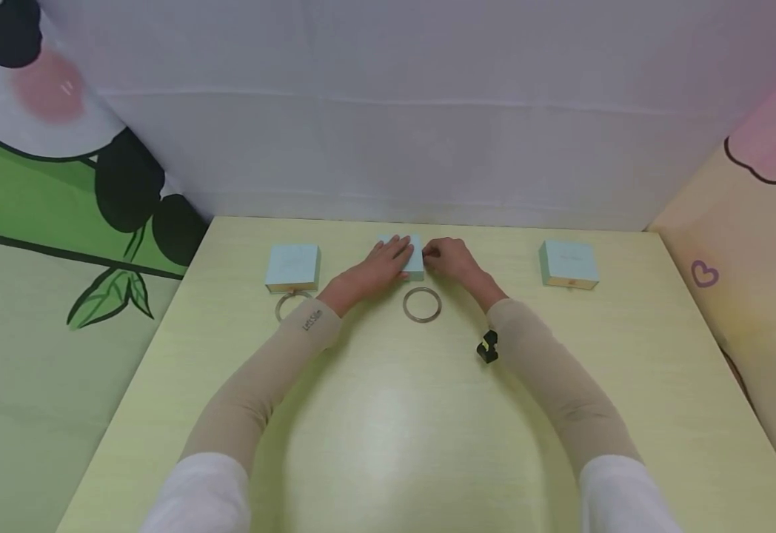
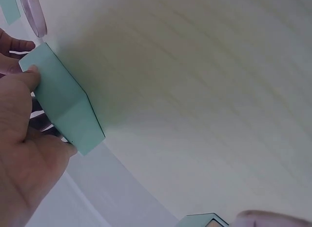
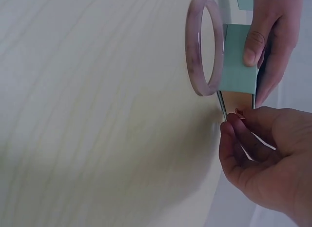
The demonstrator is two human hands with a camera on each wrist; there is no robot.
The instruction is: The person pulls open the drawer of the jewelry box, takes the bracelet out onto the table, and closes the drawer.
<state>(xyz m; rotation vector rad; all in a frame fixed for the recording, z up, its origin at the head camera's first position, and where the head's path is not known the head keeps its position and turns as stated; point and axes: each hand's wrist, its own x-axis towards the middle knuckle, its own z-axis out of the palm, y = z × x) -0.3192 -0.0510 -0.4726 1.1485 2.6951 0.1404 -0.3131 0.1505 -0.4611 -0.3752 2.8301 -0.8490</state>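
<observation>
My left hand [image 1: 386,264] rests over a small light-blue drawer box [image 2: 63,95] at the table's back middle, its thumb against the near side and its fingers across the top. At the box's right end, my right hand [image 3: 270,154] pinches with thumb and fingertips beside a small reddish pull loop [image 3: 239,112] on the tan drawer front [image 3: 235,102]. A marbled mauve-brown bangle [image 1: 422,304] lies just in front of this box. Part of the box is hidden under the left hand.
A second blue box [image 1: 293,267] stands to the left, with another bangle [image 1: 281,305] in front of it, partly behind my left forearm. A third blue box [image 1: 569,264] stands at the right. White cloth [image 1: 428,163] hangs behind the table's back edge.
</observation>
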